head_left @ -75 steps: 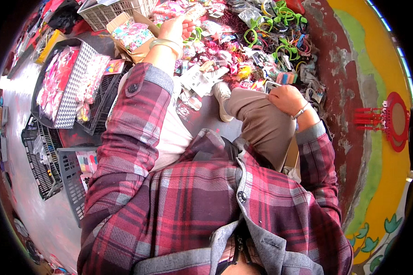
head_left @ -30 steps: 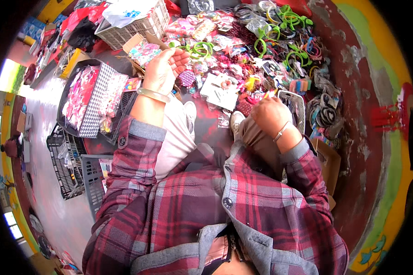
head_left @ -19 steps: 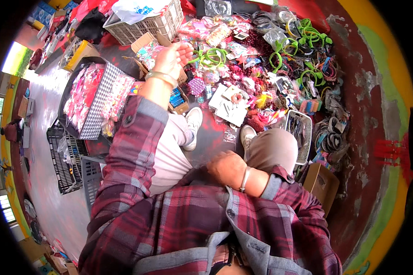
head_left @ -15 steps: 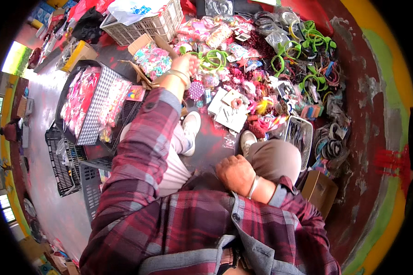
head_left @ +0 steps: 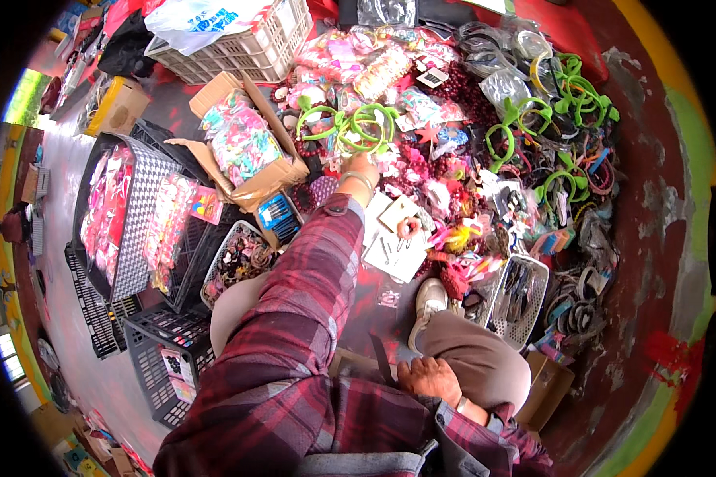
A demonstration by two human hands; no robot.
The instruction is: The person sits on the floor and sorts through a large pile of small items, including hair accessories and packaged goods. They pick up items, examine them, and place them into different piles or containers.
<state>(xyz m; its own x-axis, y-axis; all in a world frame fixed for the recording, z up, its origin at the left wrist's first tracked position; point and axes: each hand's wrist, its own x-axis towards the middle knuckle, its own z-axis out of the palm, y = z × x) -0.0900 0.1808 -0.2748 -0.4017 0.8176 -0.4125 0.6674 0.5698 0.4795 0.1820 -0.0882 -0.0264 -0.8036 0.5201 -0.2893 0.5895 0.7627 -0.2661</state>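
My left arm stretches forward over a pile of hair accessories, and my left hand (head_left: 362, 168) is down among small pink and red pieces. Its fingertips are hidden, so any hold cannot be made out. Just beyond it lie bright green headbands (head_left: 364, 131). A purple dotted piece (head_left: 323, 189) is to the left of the wrist. Close on the right is a white card (head_left: 398, 256) with a pinkish hair tie (head_left: 409, 228) on it. My right hand (head_left: 431, 380) rests by my right knee, fingers curled, with nothing visible in it.
To the left stand a cardboard box (head_left: 288, 169) of bagged colourful pieces, a checked bin (head_left: 139, 219) and black crates (head_left: 167, 326). A white basket (head_left: 525, 326) is by my right knee. At the back sits a beige crate (head_left: 282, 48); more green headbands (head_left: 569, 187) lie right.
My left hand has gone from beside the cardboard box rightward and down into the pile. My right hand is lower in view, still curled. The view has shifted, uncovering more of the box.
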